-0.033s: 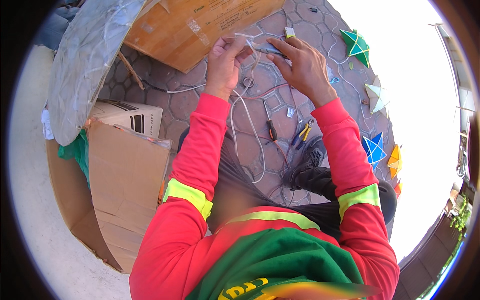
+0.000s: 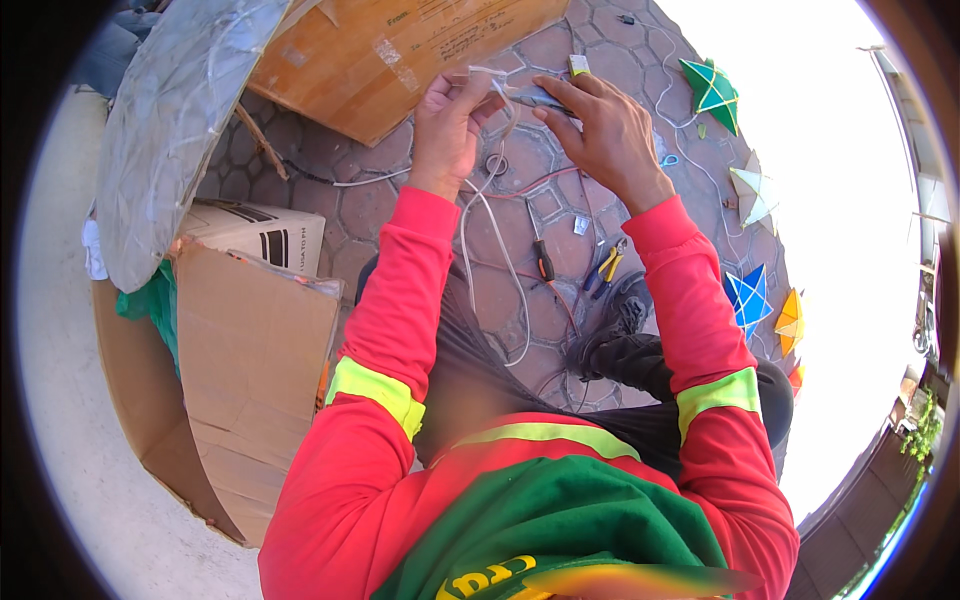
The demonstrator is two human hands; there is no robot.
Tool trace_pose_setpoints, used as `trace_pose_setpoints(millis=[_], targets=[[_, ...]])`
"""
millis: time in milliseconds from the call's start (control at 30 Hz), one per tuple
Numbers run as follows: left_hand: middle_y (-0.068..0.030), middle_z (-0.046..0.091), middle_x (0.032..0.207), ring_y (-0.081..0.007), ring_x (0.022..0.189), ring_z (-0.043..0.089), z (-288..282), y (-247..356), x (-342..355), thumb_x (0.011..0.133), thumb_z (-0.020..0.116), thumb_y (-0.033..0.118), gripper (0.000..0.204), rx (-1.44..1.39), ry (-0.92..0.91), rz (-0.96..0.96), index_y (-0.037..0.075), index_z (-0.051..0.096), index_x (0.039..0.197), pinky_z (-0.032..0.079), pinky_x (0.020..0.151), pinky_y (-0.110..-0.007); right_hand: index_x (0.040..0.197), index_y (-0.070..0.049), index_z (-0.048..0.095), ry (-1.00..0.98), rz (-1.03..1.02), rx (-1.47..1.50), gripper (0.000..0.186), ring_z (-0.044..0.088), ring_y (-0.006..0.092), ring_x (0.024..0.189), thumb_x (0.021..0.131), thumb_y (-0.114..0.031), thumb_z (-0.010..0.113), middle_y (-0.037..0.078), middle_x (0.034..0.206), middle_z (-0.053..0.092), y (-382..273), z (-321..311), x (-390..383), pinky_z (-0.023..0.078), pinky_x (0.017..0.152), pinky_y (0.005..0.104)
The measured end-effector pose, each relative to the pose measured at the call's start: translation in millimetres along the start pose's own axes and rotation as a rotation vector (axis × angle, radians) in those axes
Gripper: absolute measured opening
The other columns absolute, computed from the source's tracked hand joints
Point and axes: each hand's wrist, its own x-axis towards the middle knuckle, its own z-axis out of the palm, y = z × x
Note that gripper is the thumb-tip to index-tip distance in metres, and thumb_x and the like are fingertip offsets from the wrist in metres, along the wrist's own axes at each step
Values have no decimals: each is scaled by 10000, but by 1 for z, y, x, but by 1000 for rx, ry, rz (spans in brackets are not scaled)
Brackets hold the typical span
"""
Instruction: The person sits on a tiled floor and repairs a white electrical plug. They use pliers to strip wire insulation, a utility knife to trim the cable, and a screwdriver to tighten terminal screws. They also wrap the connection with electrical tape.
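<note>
Above the paving, my left hand (image 2: 452,125) pinches a white electrical cable (image 2: 484,212) near its end. From there the cable hangs in loops toward my legs. Opposite it, my right hand (image 2: 612,130) is closed round a slim grey metal tool (image 2: 538,97), its tip close to the pinched cable. Fingers partly cover this tool, so I cannot tell its exact kind. Below my hands lie a screwdriver (image 2: 543,262) with a black and orange handle and yellow-and-blue pliers (image 2: 610,262). A roll of tape (image 2: 496,164) rests beside the cable.
A large cardboard box (image 2: 350,70) stands ahead on the left; an opened carton (image 2: 250,370) is nearer. Star lanterns in green (image 2: 713,95), white (image 2: 755,196), blue (image 2: 748,300) and orange (image 2: 790,322) line the right side. Light-blue scissors (image 2: 669,160) and thin red wires lie on the paving.
</note>
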Motion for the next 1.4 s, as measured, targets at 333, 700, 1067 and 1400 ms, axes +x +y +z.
trace_pose_setpoints(millis=[333,700,1067,1400], targets=[[-136,699,1099,-200,964,690,-2,2,9,943,678,86,145,25,-15,52,71,606,1068,593,853,-335,1211,-180,708,4,31,-33,338,672,264,813,931,-364,655,55,923,671,-4,2,7,537,738,391],[-141,698,1106,-180,963,685,-2,2,9,939,683,81,164,51,-14,37,67,603,1082,587,855,-320,1101,-158,678,25,63,-6,281,652,266,926,853,-284,712,38,994,667,-5,3,7,520,783,416],[-87,691,1010,-165,902,678,2,-2,9,918,701,50,169,100,14,61,58,600,1053,589,804,-310,1172,-162,716,-14,107,-134,320,675,258,876,916,-348,669,61,952,705,-12,4,8,533,772,404],[-40,665,882,-137,733,659,15,-9,5,885,725,23,183,3,190,25,70,572,972,558,686,-278,1158,-185,706,81,77,-236,319,652,229,889,877,-337,705,37,885,664,-16,12,6,503,741,409]])
